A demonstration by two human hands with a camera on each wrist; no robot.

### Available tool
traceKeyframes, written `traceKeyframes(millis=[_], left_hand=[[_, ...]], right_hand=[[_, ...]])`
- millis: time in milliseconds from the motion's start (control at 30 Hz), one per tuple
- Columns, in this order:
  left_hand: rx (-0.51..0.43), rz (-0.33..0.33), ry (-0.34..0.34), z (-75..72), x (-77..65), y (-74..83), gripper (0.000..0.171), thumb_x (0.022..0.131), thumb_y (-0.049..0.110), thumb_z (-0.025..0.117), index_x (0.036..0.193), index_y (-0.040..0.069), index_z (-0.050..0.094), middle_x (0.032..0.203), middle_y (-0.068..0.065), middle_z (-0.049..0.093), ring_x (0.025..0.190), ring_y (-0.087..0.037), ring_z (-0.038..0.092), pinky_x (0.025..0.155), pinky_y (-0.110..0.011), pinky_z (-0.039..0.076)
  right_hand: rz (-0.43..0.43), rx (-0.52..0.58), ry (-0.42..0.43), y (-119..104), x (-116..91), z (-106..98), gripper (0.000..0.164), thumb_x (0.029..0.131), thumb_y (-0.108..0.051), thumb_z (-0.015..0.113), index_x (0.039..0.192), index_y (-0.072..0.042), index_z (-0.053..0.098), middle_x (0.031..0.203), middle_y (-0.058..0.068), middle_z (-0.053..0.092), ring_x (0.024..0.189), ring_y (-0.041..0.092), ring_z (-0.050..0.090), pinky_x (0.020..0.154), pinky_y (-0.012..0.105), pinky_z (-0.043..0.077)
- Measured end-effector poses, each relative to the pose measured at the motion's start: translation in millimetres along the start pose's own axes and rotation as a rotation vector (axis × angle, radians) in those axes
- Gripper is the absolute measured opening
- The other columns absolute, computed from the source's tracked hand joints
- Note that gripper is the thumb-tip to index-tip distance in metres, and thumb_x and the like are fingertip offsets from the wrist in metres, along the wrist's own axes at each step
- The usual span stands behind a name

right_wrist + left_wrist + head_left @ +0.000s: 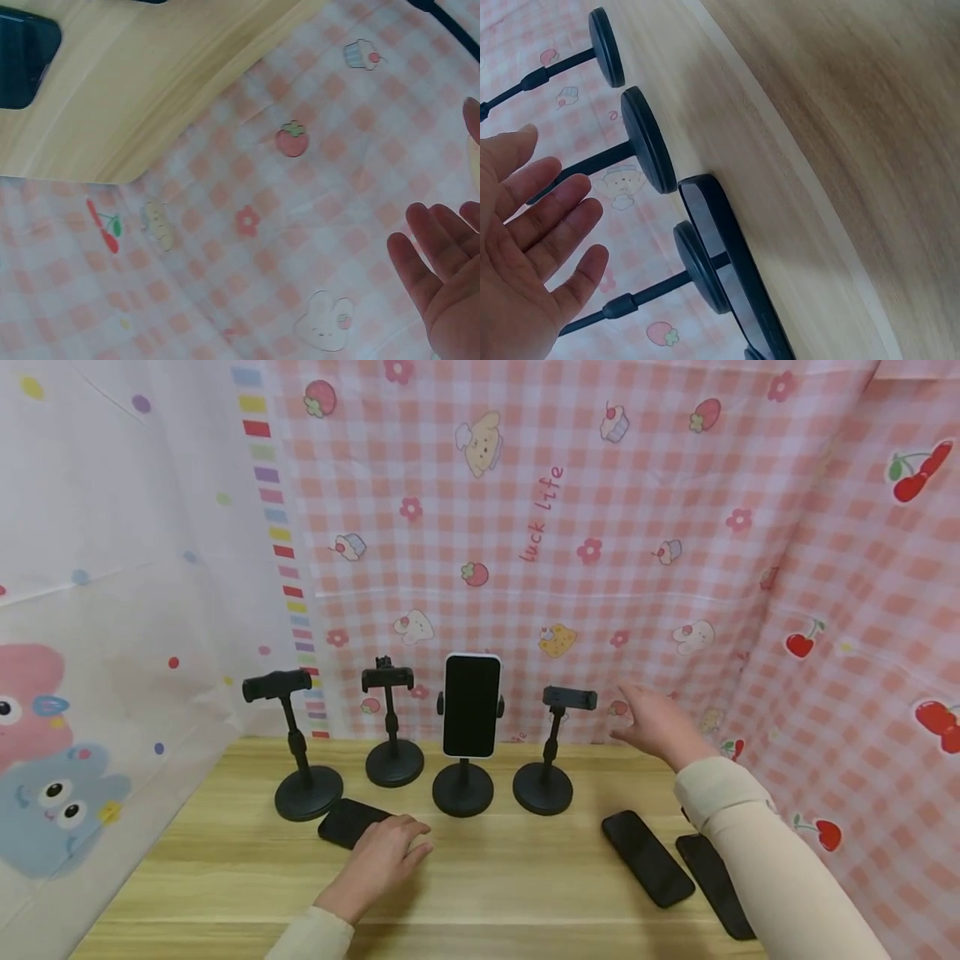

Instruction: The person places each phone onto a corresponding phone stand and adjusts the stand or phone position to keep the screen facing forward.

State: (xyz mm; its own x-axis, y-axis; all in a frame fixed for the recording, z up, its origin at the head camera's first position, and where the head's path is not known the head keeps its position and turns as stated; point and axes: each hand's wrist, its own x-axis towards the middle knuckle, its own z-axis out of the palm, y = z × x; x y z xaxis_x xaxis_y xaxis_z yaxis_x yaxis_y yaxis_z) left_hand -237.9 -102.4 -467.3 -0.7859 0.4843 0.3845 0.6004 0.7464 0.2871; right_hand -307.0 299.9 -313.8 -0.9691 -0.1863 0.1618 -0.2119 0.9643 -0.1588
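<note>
My left hand [386, 856] hovers by a black phone [348, 823] that lies on the table at the left; in the left wrist view its fingers [555, 217] are spread and hold nothing. The right hand [660, 722] is raised beside the rightmost black phone stand [551, 747], fingers extended and apart from its clamp. A white-edged phone [472, 706] with a dark screen stands upright in the clamp of the stand [462, 790] left of that one. Two more dark phones, one nearer the middle [648, 858] and one partly hidden by the right sleeve [716, 885], lie at the right.
Two more black stands with bare clamps, one at the far left [307, 793] and one set further back [394, 763], stand on the wooden table [517, 893]. A pink checked cloth [510, 510] hangs behind, with a white printed cloth [112, 568] at the left.
</note>
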Motion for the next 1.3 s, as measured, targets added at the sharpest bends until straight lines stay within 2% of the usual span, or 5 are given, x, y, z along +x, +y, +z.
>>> traceKeyframes(millis=[200,467,700,967,1300], left_hand=[[0.023,0.018,0.000,2.6,0.1,-0.8,0.019,0.085,0.017,0.079,0.100,0.006,0.074,0.098,-0.007,0.070,0.093,-0.027,0.067,0.079,-0.047,0.053],[0.041,0.049,0.028,5.1,1.2,0.2,0.009,0.082,0.016,0.082,0.081,0.016,0.073,0.086,0.004,0.067,0.083,-0.017,0.065,0.071,-0.040,0.052],[0.064,0.075,0.054,8.0,1.7,2.2,0.009,0.091,0.019,0.072,0.084,0.015,0.076,0.084,0.004,0.069,0.080,-0.017,0.066,0.068,-0.039,0.053],[-0.005,-0.129,-0.138,6.9,1.0,9.5,0.037,0.096,0.035,0.066,0.118,0.005,0.070,0.115,-0.016,0.068,0.111,-0.037,0.061,0.091,-0.059,0.046],[-0.030,-0.119,-0.173,6.0,0.1,9.7,0.034,0.093,0.030,0.071,0.115,0.004,0.070,0.113,-0.018,0.067,0.108,-0.040,0.061,0.089,-0.060,0.045]], right_hand=[[0.044,-0.057,-0.071,10,-9,8,0.077,0.087,-0.026,0.078,0.146,0.005,0.040,0.127,0.030,0.058,0.110,0.046,0.059,0.089,0.058,0.048],[0.096,-0.030,-0.184,24,-21,25,0.076,0.083,-0.024,0.080,0.140,0.010,0.044,0.129,0.032,0.056,0.111,0.047,0.058,0.087,0.057,0.049],[0.140,-0.039,-0.248,33,-33,40,0.058,0.079,-0.028,0.084,0.120,0.005,0.058,0.110,0.023,0.065,0.096,0.040,0.064,0.080,0.055,0.051],[0.220,0.022,-0.346,37,-49,64,0.049,0.079,-0.029,0.084,0.107,0.006,0.063,0.107,0.021,0.065,0.098,0.040,0.062,0.086,0.053,0.049],[0.299,0.028,-0.445,33,-67,83,0.065,0.079,-0.038,0.084,0.115,0.012,0.062,0.116,0.027,0.064,0.109,0.045,0.059,0.092,0.054,0.047]])
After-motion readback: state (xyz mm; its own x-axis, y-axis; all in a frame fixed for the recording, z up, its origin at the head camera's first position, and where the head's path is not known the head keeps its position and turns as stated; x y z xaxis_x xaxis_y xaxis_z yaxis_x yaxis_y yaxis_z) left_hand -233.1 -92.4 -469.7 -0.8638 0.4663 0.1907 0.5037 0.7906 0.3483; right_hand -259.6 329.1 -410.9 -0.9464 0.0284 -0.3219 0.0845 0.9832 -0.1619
